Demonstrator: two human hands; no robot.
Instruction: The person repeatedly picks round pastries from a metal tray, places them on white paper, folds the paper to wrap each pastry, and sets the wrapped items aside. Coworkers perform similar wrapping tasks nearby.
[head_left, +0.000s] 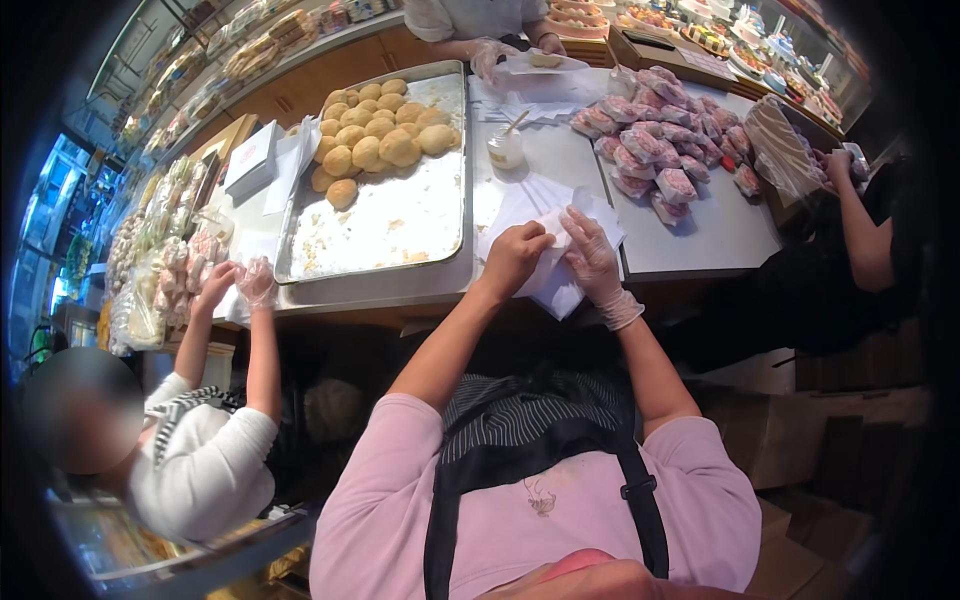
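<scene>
My bare left hand (516, 259) and my right hand (592, 259), in a clear plastic glove, meet over a fanned pile of white paper sheets (559, 296). Between them they pinch a white paper wrapper (556, 225); whether something lies inside it cannot be told. To the left, a large metal baking tray (375, 232) holds round golden buns (367, 150) at its far end and crumbs nearer me. A glass jar of pale paste (505, 148) with a wooden stick stands beyond the papers. A heap of wrapped buns in printed paper (660, 142) lies to the right.
Co-workers' gloved hands are at the left (256, 281) and far side (491, 60). Another person's hand (838, 166) is by a plastic-lined box (784, 150) at right. A white box (253, 159) and bagged goods (176, 262) sit left of the tray.
</scene>
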